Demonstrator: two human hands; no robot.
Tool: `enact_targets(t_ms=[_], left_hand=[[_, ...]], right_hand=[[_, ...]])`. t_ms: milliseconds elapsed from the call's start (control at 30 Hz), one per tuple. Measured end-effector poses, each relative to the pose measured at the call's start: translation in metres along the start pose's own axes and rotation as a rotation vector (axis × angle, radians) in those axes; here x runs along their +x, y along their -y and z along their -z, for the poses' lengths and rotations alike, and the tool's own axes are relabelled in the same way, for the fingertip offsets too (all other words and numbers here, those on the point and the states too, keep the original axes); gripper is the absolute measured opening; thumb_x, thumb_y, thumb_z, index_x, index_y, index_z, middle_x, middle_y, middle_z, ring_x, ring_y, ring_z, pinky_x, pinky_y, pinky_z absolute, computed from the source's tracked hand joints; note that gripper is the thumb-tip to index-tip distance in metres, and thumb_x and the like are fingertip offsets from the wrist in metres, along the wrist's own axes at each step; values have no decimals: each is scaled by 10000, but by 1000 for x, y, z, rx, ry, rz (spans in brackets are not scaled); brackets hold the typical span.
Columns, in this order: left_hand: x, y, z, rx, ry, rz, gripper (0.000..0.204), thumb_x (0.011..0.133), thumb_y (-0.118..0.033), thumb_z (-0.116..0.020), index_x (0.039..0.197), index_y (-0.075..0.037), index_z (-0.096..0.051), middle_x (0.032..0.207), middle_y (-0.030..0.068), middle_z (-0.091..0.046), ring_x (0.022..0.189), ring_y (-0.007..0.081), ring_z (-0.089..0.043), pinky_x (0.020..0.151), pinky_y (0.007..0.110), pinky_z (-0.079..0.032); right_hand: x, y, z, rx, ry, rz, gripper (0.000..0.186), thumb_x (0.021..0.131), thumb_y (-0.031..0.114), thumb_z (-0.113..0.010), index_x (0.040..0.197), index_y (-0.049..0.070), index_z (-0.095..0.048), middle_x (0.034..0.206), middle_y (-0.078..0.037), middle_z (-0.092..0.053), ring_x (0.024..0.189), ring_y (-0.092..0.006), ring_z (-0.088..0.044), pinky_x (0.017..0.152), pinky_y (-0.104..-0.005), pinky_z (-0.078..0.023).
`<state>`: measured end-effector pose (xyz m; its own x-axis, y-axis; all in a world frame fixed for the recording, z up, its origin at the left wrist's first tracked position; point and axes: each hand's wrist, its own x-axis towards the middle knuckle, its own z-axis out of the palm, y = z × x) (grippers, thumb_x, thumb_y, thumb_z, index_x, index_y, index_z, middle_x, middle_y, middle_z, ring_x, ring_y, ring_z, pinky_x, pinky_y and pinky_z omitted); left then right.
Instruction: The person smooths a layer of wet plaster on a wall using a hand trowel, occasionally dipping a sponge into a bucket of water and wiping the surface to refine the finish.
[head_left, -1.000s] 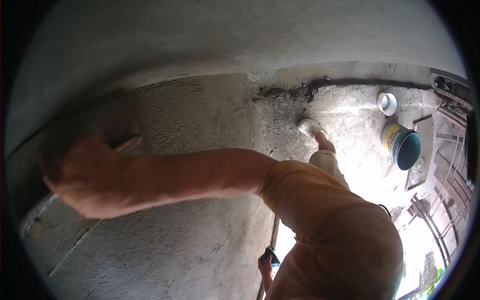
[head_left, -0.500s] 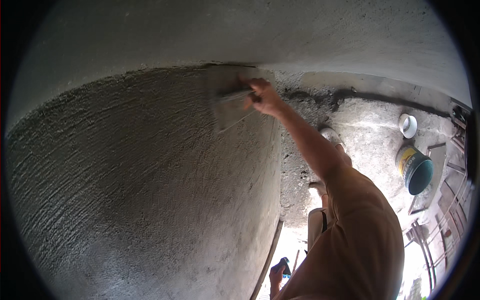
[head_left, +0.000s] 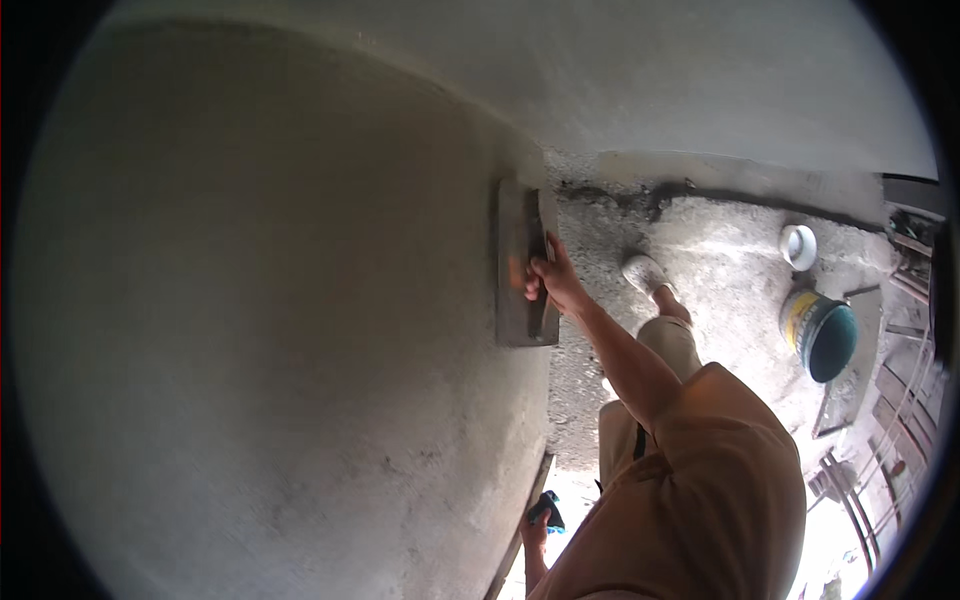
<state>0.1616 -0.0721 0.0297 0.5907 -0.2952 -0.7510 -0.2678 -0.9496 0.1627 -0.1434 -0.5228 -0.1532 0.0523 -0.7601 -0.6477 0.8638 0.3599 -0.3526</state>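
My right hand (head_left: 560, 280) grips the handle of a long rectangular plastering trowel (head_left: 516, 325). Its flat blade lies against the grey plastered wall (head_left: 300, 300), along the wall's right edge, with its long side running up and down the picture. Low in the view, my left hand (head_left: 536, 535) is closed around a small dark object (head_left: 546, 508) with a bluish edge; its kind cannot be made out. That hand is beside the wall's lower right end, well apart from the trowel.
A dark green bucket (head_left: 830, 340) with a yellow patch stands on the rough floor at right, near a white round container (head_left: 798, 247) and a flat board (head_left: 858, 385). Rods and planks (head_left: 900, 420) lie at far right. My shoe (head_left: 645, 275) is near the wall's foot.
My right hand has brought the trowel down and right to the wall's edge, turning the blade lengthwise. My left hand still holds the dark object. The whole view has shifted.
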Motion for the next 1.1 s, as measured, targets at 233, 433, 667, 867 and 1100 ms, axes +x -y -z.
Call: enact_targets(t_ms=[233,433,667,867,1100], left_hand=[[28,111,-1,38,36,-161,509,721,-268,-890,1106,-16,-670,1043,101,-714,935,190,-656,839,339,-536],[0,121,4,-52,39,-30,502,735,-231,-881,1137,-22,-664,1056,101,-712,952,188,-657,844,339,-537],[-12,66,-9,-41,18,-16,489,762,-195,-852,1167,-17,-644,1095,116,-697,969,198,-651,860,343,-530],[-6,40,-14,37,39,-175,449,778,-168,-830,1167,-30,-654,1102,104,-694,993,204,-640,882,343,-519],[2,62,-16,-35,75,-124,460,759,-193,-850,1145,-29,-662,1082,99,-696,960,197,-643,855,347,-525]], right_hand=[[-14,34,-27,371,-69,65,269,995,23,-366,1246,116,-344,842,-116,-528,643,-208,-542,621,-437,-555],[-31,25,-53,515,61,-62,58,1019,92,-381,1029,61,-429,815,-76,-490,666,-190,-522,624,-367,-501],[-23,8,-36,807,291,-236,211,1030,154,-371,848,79,-446,737,-22,-433,565,-125,-433,539,-313,-424],[-29,13,-14,672,341,-98,198,1003,145,-416,899,43,-550,756,-27,-521,608,-115,-518,577,-308,-525],[-92,63,-10,402,-107,-44,189,997,134,-413,934,39,-564,784,-41,-564,647,-135,-557,601,-321,-546]])
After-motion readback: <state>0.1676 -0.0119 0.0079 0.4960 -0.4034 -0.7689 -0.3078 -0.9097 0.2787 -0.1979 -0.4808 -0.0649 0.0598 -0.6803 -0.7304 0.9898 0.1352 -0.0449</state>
